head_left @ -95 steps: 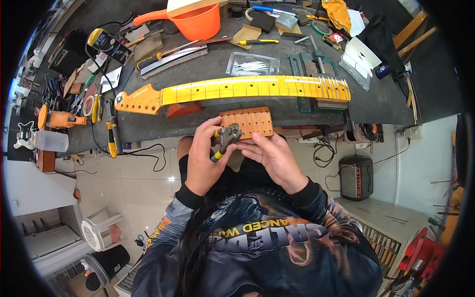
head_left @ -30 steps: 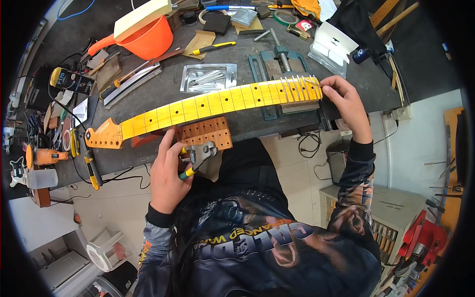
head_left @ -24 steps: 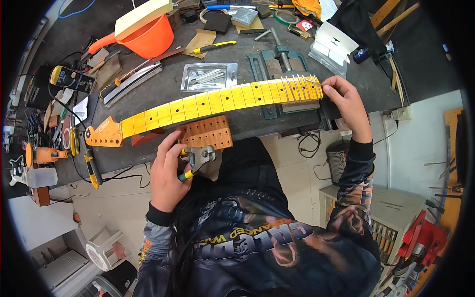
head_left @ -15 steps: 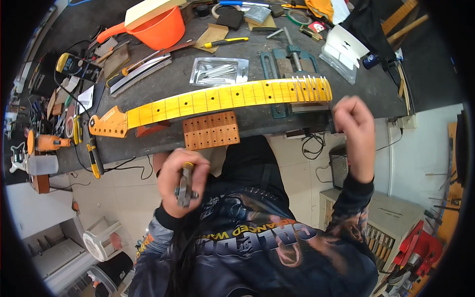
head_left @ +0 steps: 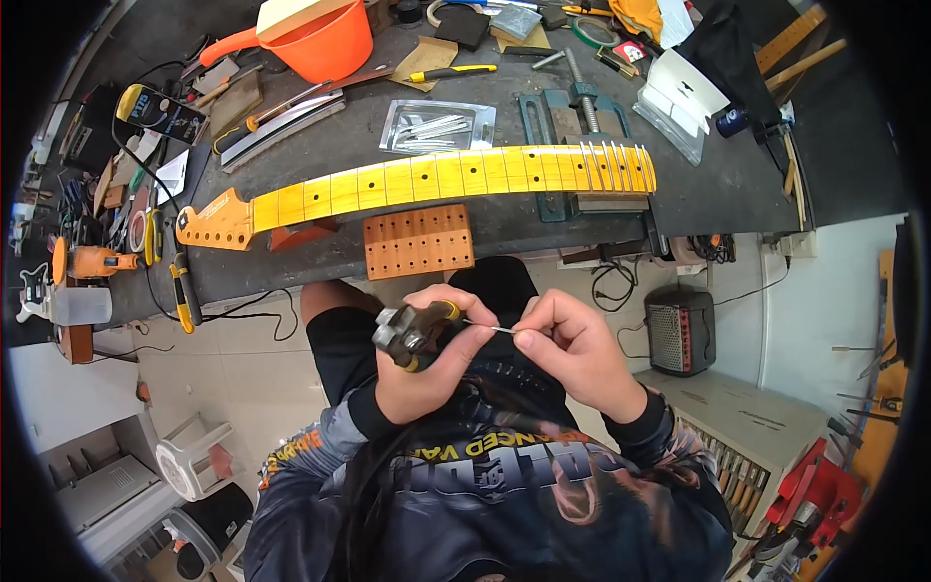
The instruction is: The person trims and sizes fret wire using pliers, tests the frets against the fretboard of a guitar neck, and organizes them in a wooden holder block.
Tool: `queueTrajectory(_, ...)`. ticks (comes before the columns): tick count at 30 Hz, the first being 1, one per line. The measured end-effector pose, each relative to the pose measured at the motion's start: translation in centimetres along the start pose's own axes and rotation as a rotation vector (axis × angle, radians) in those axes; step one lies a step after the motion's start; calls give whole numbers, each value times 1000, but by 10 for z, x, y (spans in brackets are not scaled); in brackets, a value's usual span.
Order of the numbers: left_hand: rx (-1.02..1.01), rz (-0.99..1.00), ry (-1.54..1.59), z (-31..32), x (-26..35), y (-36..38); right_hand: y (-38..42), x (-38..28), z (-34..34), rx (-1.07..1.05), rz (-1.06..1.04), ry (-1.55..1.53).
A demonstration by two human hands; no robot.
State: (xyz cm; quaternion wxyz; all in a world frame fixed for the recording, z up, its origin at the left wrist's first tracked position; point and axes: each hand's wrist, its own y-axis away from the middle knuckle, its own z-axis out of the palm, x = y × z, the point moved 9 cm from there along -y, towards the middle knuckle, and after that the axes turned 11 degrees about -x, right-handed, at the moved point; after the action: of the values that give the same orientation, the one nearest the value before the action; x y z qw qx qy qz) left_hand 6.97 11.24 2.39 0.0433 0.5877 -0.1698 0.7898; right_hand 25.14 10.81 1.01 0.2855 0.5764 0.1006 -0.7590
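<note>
Currently pinching a thin wire (head_left: 502, 330) between left hand (head_left: 432, 376) and right hand (head_left: 580, 357), with fingertips close together, before the bench (head_left: 718, 199); also holding pliers (head_left: 411, 337) in the left; beyond, a holed wooden block (head_left: 419, 250) near a guitar neck (head_left: 441, 175)

The long, glossy wooden guitar neck (head_left: 436, 177) is bright yellow, patterned with black dots and thin crosswise lines, its headstock (head_left: 218, 223) orange-tan. Rows of dark round spots mark the reddish-brown rectangular wooden block (head_left: 419, 244); the metal hand cutters (head_left: 400, 333) are grey with yellow on the grips, the thin metal wire (head_left: 501, 330) silvery. The dark long-sleeved shirt (head_left: 504, 475) bears yellow and silver-grey lettering.
</note>
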Motion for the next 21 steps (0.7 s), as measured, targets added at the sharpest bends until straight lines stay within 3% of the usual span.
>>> queueTrajectory(1, 33, -25, 13, -5, -4, 3, -2, -13, -1, -42, -22, 246)
queueTrajectory(2, -44, 8, -261, -15, -5, 9, -6, -27, -3, -84, -43, 496)
queueTrajectory(4, -69, 65, -328, -20, 2, 8, -5, -97, -43, 220, -262, 766)
queueTrajectory(5, -72, 63, -324, -24, 0, 11, -2, -114, -77, 379, -256, 629)
queueTrajectory(6, -97, 67, -333, -26, -3, 14, -1, -133, -110, 522, -287, 727)
queueTrajectory(8, -128, 77, -341, -26, -3, 17, -16, -147, -179, 571, -215, 924)
queueTrajectory(11, -79, 8, -348, -35, -11, 22, -45, -130, -235, 422, -101, 901)
queueTrajectory(14, 44, 43, -348, -45, -10, 26, -57, -123, -236, 321, 58, 851)
queueTrajectory(18, 33, 73, -494, -51, 0, 25, -59, -121, -234, 333, 173, 839)
queueTrajectory(21, 32, 121, -577, -50, 4, 25, -62, -121, -232, 299, 137, 816)
